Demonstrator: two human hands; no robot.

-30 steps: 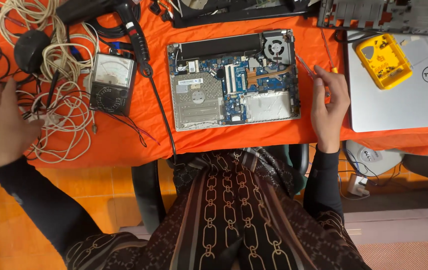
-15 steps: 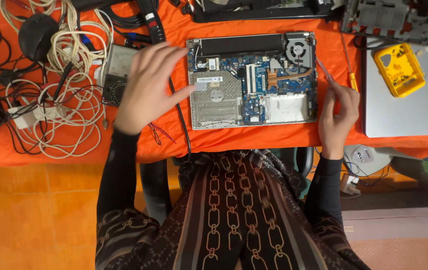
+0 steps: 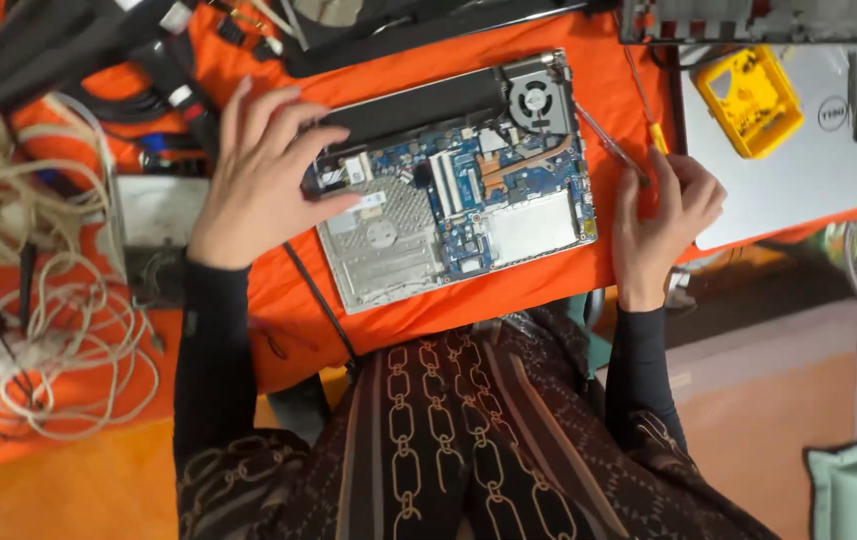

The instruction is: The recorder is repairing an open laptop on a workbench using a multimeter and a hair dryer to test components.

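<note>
Orange cloth [image 3: 509, 300] is spread over the work surface, and an opened laptop base [image 3: 454, 180] is laid on it near the front edge, slightly rotated, with the circuit board [image 3: 469, 185], the fan [image 3: 534, 100] at its far right corner and the silver drive [image 3: 384, 235] at its near left corner exposed. The left hand [image 3: 259, 175] is placed at the left edge of the base, open, with the fingers spread; the thumb and fingertips are rested on the left part of the board and on the black strip [image 3: 414, 110] along the far edge. Nothing is gripped by it. The right hand [image 3: 664, 215] is positioned just beside the right edge of the base, curled around the handle of a screwdriver [image 3: 614, 145]; the shaft is directed away from the person toward the far right corner of the base. A silver closed laptop [image 3: 799, 170] is located at the right edge of the surface, with a yellow plastic part [image 3: 749, 100] laid on it. A white coiled cable [image 3: 59, 340] is piled at the left edge, and a meter [image 3: 154, 225] is partly covered by the left wrist. Black cables [image 3: 159, 70] are gathered at the far left corner.
</note>
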